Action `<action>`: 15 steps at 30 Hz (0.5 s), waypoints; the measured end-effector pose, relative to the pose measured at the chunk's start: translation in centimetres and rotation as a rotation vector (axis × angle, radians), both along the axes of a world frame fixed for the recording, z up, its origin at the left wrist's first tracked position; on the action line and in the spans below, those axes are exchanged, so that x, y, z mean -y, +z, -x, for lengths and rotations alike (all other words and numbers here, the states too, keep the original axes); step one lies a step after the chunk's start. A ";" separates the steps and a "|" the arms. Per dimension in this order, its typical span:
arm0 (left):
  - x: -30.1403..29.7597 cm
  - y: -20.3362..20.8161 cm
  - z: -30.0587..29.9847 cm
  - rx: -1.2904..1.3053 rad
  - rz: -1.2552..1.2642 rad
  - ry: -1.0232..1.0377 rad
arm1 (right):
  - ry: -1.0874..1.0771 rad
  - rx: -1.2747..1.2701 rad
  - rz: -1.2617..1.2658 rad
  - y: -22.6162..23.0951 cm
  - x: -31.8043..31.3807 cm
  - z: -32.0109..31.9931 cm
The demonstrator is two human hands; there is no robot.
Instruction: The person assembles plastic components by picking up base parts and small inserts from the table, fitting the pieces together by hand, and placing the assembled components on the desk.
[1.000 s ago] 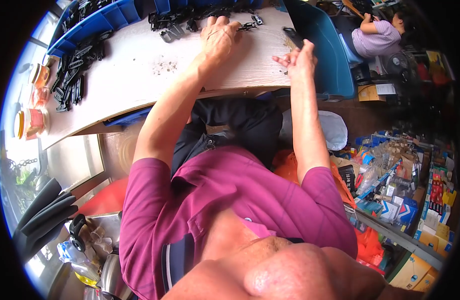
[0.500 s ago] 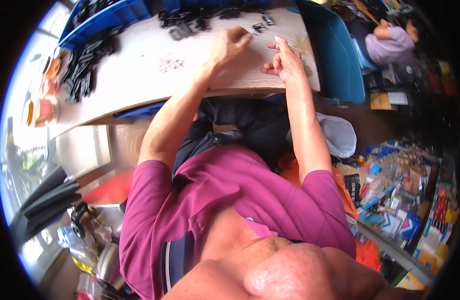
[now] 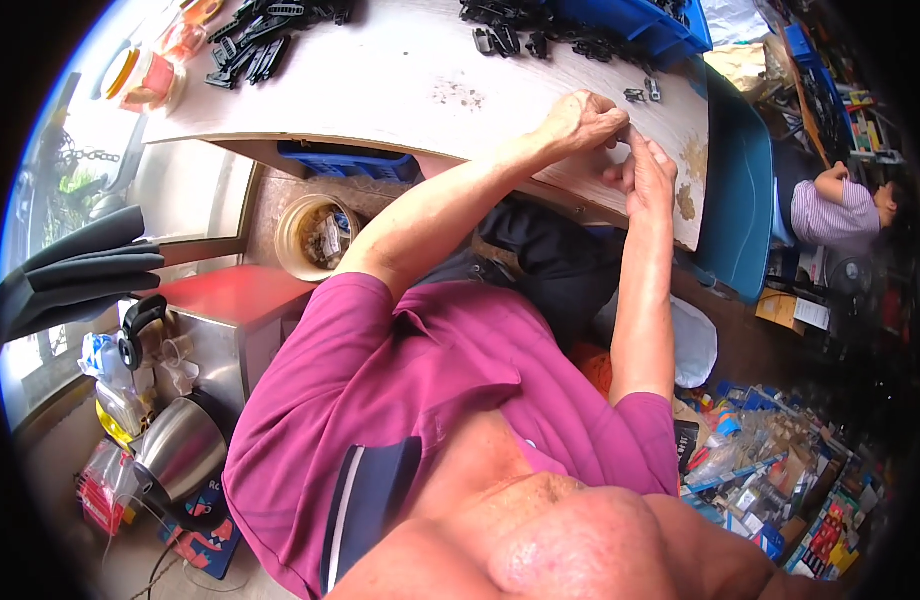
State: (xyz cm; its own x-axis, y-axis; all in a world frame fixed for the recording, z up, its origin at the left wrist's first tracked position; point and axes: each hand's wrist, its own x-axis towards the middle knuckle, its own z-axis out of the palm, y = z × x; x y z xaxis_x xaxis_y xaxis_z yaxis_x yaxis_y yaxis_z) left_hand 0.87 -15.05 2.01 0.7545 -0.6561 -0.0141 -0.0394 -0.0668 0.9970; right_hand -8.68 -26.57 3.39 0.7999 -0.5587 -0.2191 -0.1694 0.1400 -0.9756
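Worktable, pale wood-grain top, crowded workshop.
Left hand (image 3: 580, 122) and right hand (image 3: 648, 172) meet fingertip to fingertip near the table's (image 3: 380, 90) right end; fingers pinched, any part between them too small to see. Small black clips (image 3: 642, 93) lie just beyond; blue bin (image 3: 635, 25) at the far edge, bare tabletop to the left.

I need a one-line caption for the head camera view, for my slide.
Both hands, left hand and right hand, meet over a pale worktable near small black parts.
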 end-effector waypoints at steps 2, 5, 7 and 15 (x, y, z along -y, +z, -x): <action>-0.2 -0.6 0.0 -0.005 0.073 0.013 | -0.093 -0.035 -0.034 0.7 -0.7 -0.2; -0.5 -0.8 1.3 0.125 0.121 0.127 | 0.002 -0.017 -0.019 0.2 -0.2 -0.1; -1.0 -0.8 1.6 0.283 0.061 0.192 | -0.040 0.019 -0.015 -0.5 -0.7 -0.3; -7.2 0.3 0.0 0.567 -0.113 0.405 | -0.018 0.165 -0.169 -0.1 -3.5 -0.3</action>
State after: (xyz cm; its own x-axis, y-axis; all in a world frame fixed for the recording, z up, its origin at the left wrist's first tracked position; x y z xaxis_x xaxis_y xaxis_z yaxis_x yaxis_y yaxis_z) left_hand 0.85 -7.84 2.34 0.8504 -0.3397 0.4017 -0.5007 -0.2884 0.8162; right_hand -8.41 -23.12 3.34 0.8230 -0.5395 -0.1777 -0.0056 0.3050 -0.9523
